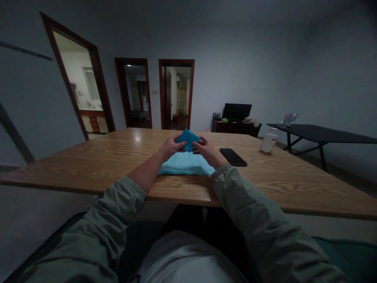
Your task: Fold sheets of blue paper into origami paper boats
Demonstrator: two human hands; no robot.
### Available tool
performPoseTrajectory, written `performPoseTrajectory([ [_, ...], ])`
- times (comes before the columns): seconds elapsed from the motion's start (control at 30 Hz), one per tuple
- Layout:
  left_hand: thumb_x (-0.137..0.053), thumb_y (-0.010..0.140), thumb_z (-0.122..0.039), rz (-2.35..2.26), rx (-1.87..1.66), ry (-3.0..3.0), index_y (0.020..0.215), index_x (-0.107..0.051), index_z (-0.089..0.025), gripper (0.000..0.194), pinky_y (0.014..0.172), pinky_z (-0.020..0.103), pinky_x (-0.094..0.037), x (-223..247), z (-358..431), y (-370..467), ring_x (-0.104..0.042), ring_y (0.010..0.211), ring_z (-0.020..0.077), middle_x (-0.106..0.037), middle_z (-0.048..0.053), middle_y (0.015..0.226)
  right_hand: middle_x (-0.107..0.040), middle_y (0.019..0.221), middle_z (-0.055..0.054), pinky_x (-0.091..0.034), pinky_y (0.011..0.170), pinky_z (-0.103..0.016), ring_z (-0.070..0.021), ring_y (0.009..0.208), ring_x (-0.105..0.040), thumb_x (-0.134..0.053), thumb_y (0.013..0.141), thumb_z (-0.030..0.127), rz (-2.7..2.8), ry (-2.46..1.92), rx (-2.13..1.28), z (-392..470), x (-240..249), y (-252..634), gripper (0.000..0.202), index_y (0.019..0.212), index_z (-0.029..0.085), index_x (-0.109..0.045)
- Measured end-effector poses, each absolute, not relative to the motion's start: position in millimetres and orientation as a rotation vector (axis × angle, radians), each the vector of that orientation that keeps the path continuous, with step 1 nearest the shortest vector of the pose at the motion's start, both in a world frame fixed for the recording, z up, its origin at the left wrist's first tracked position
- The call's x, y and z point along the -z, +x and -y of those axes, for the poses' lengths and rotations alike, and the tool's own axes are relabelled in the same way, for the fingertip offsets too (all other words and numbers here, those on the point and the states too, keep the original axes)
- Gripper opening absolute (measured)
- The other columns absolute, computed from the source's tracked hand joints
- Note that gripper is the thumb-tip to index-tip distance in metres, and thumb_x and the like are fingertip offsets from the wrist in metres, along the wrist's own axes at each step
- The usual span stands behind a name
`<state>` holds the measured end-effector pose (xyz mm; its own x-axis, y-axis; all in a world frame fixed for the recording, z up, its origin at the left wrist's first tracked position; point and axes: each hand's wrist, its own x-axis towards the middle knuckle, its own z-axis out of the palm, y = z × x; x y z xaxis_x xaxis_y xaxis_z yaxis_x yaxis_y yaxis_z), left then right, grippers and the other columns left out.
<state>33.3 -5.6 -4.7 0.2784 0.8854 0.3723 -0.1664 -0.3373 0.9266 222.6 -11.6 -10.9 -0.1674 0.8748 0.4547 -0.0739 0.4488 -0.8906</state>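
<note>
A piece of folded blue paper [187, 139], shaped like a diamond with a crease down its middle, is held up between my two hands. My left hand [171, 146] pinches its left side, thumb on the near face and fingers behind. On the other side my right hand [207, 150] grips the right part, its thumb near the lower edge. Below them a flat stack of light blue paper sheets [186, 164] lies on the wooden table [118, 161]. The fingers behind the folded paper are partly hidden.
To the right of the sheets lies a black phone [233, 157]. Farther right stands a white bottle [269, 141]. A black folding table [321, 133] is beyond the right edge, and a television [237, 111] sits on a cabinet by the far wall.
</note>
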Motion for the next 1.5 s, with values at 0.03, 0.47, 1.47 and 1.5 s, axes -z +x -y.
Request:
performPoseTrajectory([
  [0.03,-0.081,0.069,-0.034,-0.72,-1.29,1.529,0.113,-0.06,-0.012,0.054,0.065,0.032,-0.059,4.3,5.5,33.3,-0.07,0.079,0.0201,-0.069,0.01,0.098,-0.066,0.078,-0.002,-0.055,0.055,-0.026,-0.0155,0.062,-0.063,-0.079,0.072,0.048,1.511,-0.75,-0.999,12.2,10.9,222.6,0.045,0.098,0.018,-0.058],
  [0.47,-0.077,0.071,-0.052,-0.747,-1.264,1.563,0.108,-0.066,-0.011,0.056,0.063,0.033,-0.06,3.6,7.9,31.8,-0.069,0.075,0.0197,-0.071,0.01,0.093,-0.066,0.08,-0.004,-0.055,0.053,-0.024,-0.0158,0.066,-0.063,-0.07,0.077,0.059,1.572,-0.783,-0.847,7.9,14.1,227.1,0.045,0.09,0.016,-0.065],
  [1.47,-0.077,0.07,-0.046,-0.882,-1.253,1.664,0.09,-0.074,-0.011,0.04,0.054,0.023,-0.048,7.6,6.8,32.5,-0.06,0.06,0.0131,-0.071,0.005,0.075,-0.072,0.082,-0.005,-0.049,0.068,-0.03,-0.0214,0.078,-0.063,-0.065,0.081,0.047,1.74,-0.811,-0.562,12.1,10.6,225.7,0.033,0.087,0.016,-0.074],
  [1.5,-0.077,0.07,-0.047,-0.884,-1.254,1.653,0.09,-0.073,-0.011,0.041,0.054,0.023,-0.049,7.7,6.4,32.6,-0.06,0.059,0.0131,-0.071,0.005,0.075,-0.072,0.083,-0.005,-0.049,0.068,-0.03,-0.0213,0.078,-0.063,-0.065,0.081,0.048,1.736,-0.815,-0.566,11.4,11.4,226.1,0.034,0.087,0.016,-0.074],
])
